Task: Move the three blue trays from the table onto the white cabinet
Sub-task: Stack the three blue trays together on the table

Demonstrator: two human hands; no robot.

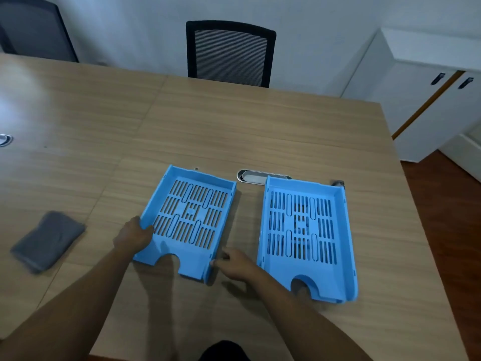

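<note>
The left hand point(134, 234) clamps the left tray's point(190, 220) nine-o'clock wall; the right hand point(235, 263), fingers loose, touches its four-o'clock corner; its long axis points toward one o'clock.

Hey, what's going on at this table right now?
A person is taking hold of the left blue tray on the wooden table: left hand on its left wall, right hand at its right front corner. The right blue tray appears stacked on another. Nothing sits on the white cabinet yet.
</note>
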